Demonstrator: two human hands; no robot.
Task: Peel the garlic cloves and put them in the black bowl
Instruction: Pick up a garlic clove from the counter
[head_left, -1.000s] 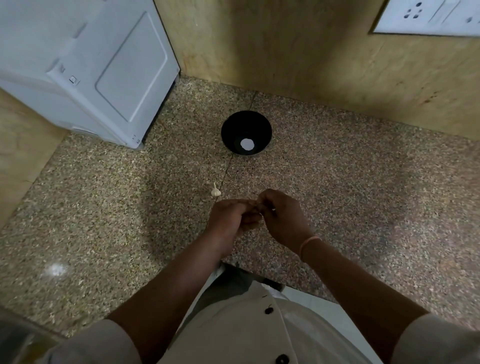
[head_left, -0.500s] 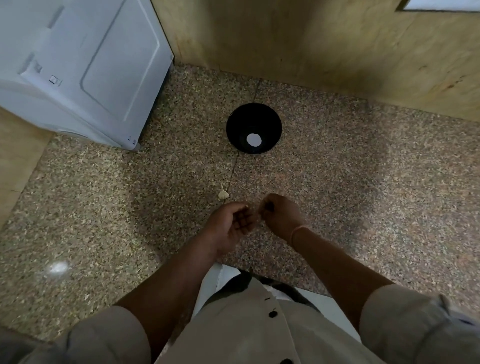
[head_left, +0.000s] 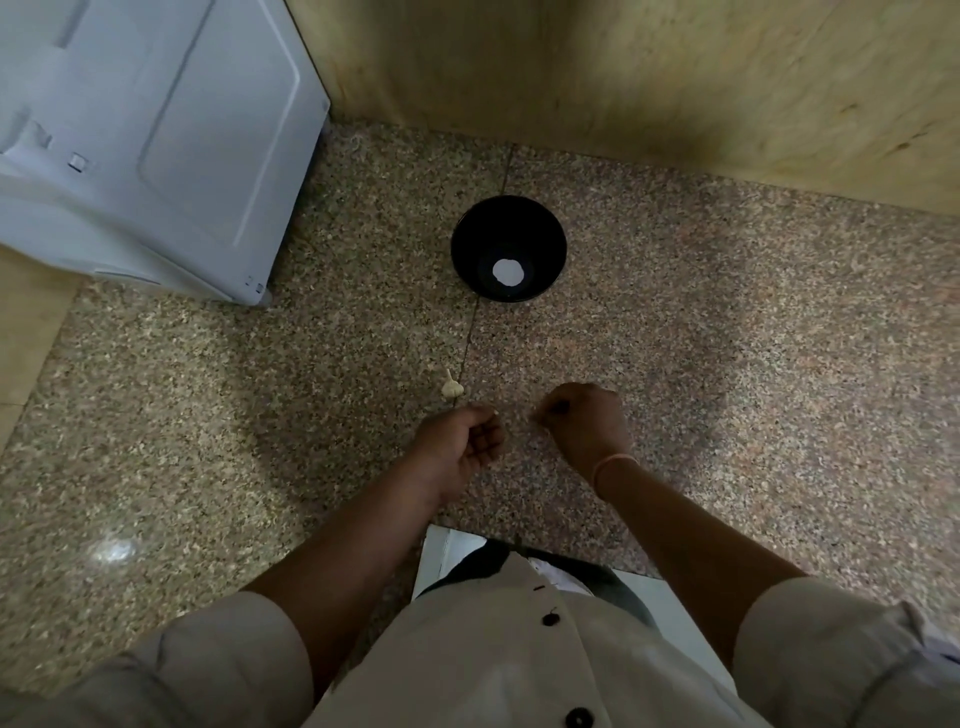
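Note:
The black bowl (head_left: 470, 244) stands on the speckled stone counter, ahead of my hands, with a white spot (head_left: 508, 271) at its bottom. A small garlic bulb with a stalk (head_left: 451, 387) lies on the counter just beyond my left hand. My left hand (head_left: 462, 441) is palm-up with curled fingers, and its fingertips pinch a small pale garlic clove. My right hand (head_left: 584, 423) is curled a short way to the right and pinches a tiny pale bit that looks like garlic skin. Both pieces are too small to see well.
A white appliance (head_left: 156, 145) fills the back left corner. A wooden wall (head_left: 649, 78) runs behind the bowl. The counter's near edge is at my body, with white floor below.
My hands were pressed together over one small piece; now they have pulled apart, left to the left and right to the right. The camera has tilted further down.

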